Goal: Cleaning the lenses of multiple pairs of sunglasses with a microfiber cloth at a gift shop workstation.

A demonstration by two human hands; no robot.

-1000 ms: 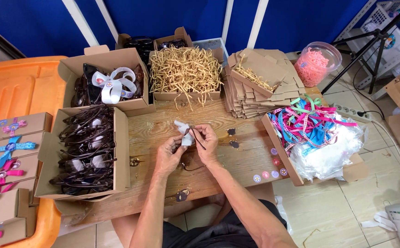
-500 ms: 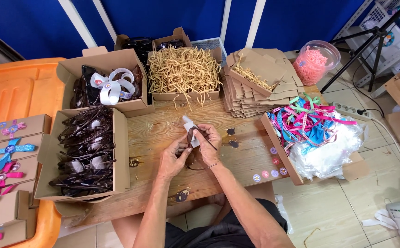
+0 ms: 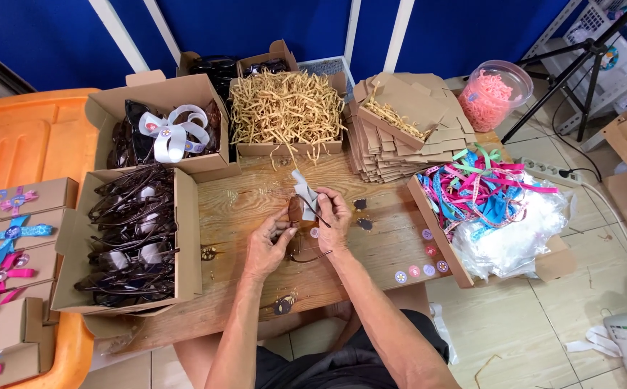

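Note:
Over the middle of the wooden table [image 3: 241, 205], my left hand [image 3: 269, 247] grips a pair of dark brown glasses [image 3: 297, 211] by the frame. My right hand [image 3: 334, 215] pinches a small white cloth [image 3: 303, 190] against one lens. One temple arm of the glasses hangs down between my hands. Both hands are close together, just above the tabletop.
A cardboard box of dark glasses [image 3: 135, 234] stands at the left, another with white ribbon [image 3: 163, 133] behind it. A box of straw-coloured paper shreds [image 3: 284, 108], stacked flat cartons [image 3: 400, 133], a ribbon box [image 3: 482, 198], a pink tub [image 3: 497, 97] and decorated gift boxes [image 3: 14, 230] surround me.
The glasses have been turned in my hands so a lens faces up, and the white cloth has shifted from my left side up to the top of the lens.

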